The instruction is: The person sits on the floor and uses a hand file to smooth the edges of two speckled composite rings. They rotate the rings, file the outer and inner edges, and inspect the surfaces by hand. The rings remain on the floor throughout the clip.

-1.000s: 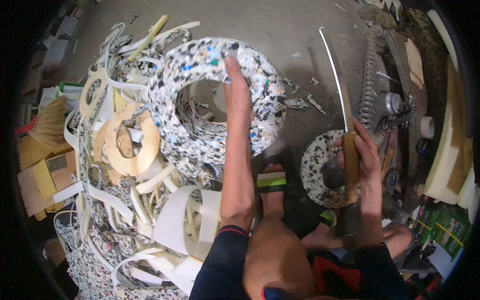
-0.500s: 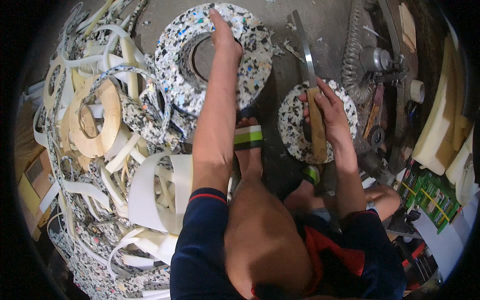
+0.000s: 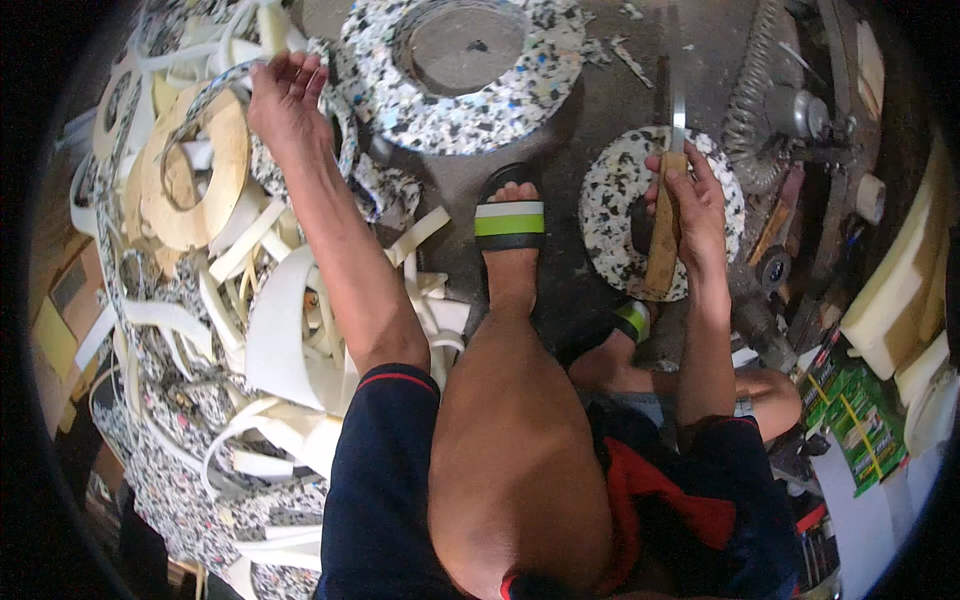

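Note:
My right hand is closed round the wooden handle of a long-bladed knife, its thin blade pointing away from me. Below the knife lies a small speckled foam ring, partly hidden by the handle and my fingers. Out to the left, my left hand hovers at a heap of foam offcuts, fingers loosely bent and apart, with nothing visible in them. A speckled foam strip curves up beside it. At the far side a large speckled foam ring rests flat on the floor, touched by neither hand.
White curved foam offcuts and pale yellow rings fill the left side. To the right are a coiled hose, a tape roll, foam slabs and green packets. My sandalled foot stands between the rings.
My left hand has left the large foam ring and swung left to the offcuts. The right hand keeps the knife, now more upright. The whole view has shifted somewhat.

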### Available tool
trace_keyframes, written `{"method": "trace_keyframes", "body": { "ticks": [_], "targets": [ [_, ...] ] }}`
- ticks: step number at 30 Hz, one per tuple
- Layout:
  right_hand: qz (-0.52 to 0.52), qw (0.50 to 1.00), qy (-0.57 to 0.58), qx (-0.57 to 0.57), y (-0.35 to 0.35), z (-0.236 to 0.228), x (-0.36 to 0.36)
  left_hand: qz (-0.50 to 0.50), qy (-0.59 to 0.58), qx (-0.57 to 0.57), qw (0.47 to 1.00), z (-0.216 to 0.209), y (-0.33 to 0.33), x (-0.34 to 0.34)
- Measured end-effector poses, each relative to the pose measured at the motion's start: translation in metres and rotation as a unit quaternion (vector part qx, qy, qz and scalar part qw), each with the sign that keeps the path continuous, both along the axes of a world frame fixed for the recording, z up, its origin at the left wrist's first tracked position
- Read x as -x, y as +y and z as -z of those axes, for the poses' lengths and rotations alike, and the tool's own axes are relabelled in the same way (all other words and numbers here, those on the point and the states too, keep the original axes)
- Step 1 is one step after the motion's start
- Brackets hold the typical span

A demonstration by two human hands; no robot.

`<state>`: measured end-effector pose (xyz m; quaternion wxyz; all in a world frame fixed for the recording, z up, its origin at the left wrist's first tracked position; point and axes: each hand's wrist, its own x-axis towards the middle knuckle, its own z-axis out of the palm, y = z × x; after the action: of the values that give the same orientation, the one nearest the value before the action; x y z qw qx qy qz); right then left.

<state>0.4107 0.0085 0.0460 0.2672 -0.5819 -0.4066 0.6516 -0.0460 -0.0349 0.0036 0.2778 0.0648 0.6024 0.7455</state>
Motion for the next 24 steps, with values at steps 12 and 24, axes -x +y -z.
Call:
{"method": "trace_keyframes", "body": {
  "ticks": [12, 24],
  "targets": [
    [0.012, 0.999, 0.012, 0.027, 0.004, 0.032, 0.039, -0.064, -0.123, 0.207, 0.968, 0.049, -0.051, -0.063],
    [0.053, 0.993, 0.071, 0.075, 0.033, 0.082, 0.067, -0.015, -0.325, 0.124, 0.937, 0.08, -0.049, -0.069]
  ]
}}
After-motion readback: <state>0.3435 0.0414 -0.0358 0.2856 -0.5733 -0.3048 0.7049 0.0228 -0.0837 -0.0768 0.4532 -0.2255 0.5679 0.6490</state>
